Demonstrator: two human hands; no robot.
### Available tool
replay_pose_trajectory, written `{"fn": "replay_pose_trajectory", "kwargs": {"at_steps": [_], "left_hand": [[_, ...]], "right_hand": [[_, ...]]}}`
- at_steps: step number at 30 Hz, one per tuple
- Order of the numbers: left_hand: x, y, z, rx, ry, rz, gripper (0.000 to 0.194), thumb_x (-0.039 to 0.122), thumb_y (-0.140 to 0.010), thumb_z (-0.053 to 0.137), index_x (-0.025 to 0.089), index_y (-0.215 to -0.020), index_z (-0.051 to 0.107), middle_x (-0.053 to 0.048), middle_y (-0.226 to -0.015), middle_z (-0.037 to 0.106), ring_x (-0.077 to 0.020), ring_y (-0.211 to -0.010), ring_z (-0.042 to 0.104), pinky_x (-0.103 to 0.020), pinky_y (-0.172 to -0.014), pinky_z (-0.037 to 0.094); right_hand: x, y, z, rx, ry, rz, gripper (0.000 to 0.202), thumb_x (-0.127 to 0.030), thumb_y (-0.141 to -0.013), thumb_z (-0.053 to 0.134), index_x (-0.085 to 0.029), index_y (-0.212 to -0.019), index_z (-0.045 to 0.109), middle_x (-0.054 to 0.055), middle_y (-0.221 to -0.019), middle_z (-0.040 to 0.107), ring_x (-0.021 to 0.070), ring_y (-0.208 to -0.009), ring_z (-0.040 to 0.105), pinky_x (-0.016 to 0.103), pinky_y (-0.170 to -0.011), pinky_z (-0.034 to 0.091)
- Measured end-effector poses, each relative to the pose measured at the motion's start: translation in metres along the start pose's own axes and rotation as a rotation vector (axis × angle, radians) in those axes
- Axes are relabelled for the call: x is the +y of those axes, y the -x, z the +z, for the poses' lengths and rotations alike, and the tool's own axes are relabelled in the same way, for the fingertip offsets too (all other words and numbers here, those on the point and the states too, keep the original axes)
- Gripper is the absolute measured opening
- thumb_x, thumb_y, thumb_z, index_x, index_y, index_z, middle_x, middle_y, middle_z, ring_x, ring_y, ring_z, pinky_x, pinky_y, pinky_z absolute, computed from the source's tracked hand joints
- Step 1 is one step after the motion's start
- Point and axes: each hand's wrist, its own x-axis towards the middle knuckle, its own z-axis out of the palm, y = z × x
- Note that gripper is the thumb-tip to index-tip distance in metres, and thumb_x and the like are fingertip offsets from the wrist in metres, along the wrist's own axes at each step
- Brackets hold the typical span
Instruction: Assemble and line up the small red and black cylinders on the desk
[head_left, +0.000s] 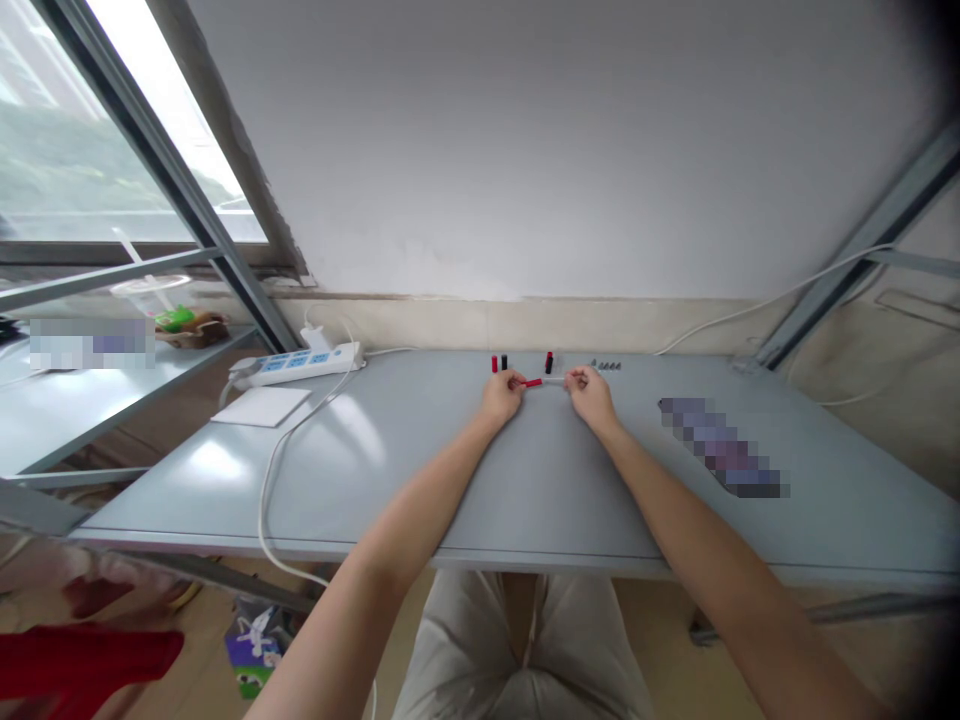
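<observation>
One red stick is pinched by the left hand and one pale rod by the right hand, right of the power strip, where any join cannot be made out and several small cylinders are left unhandled.

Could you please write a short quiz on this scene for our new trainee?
1. What colour is the slim piece held in the left hand?
2. True or false: the power strip lies on the right half of the desk.
3. Which of these is closest to the right hand?
A) the white square pad
B) the row of small dark parts
C) the power strip

Key: 1. Red. 2. False; it lies on the left half. 3. B.
</observation>
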Motion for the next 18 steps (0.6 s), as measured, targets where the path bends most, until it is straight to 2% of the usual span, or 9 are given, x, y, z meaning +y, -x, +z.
{"fn": "replay_pose_trajectory", "kwargs": {"at_steps": [10, 18], "left_hand": [[0.003, -0.0019, -0.002, -0.02, 0.171, -0.04, 0.013, 0.008, -0.073, 0.055, 0.011, -0.081, 0.064, -0.008, -0.077, 0.065, -0.0119, -0.068, 0.057, -0.028, -0.072, 0.046], [0.0082, 0.0016, 0.003, -0.121, 0.285, 0.014, 0.011, 0.015, -0.073, 0.058, 0.013, -0.082, 0.065, -0.006, -0.075, 0.067, -0.0105, -0.064, 0.057, -0.026, -0.068, 0.048]], "right_hand": [[0.0072, -0.0041, 0.0006, -0.054, -0.094, 0.002, 0.021, -0.038, -0.08, 0.046, -0.018, -0.081, 0.052, 0.007, -0.074, 0.063, 0.0179, -0.071, 0.06, 0.034, -0.072, 0.045], [-0.0011, 0.0008, 0.0057, -0.146, -0.17, -0.032, 0.022, -0.04, -0.078, 0.051, -0.019, -0.081, 0.054, 0.005, -0.074, 0.063, 0.018, -0.073, 0.061, 0.034, -0.073, 0.047]]}}
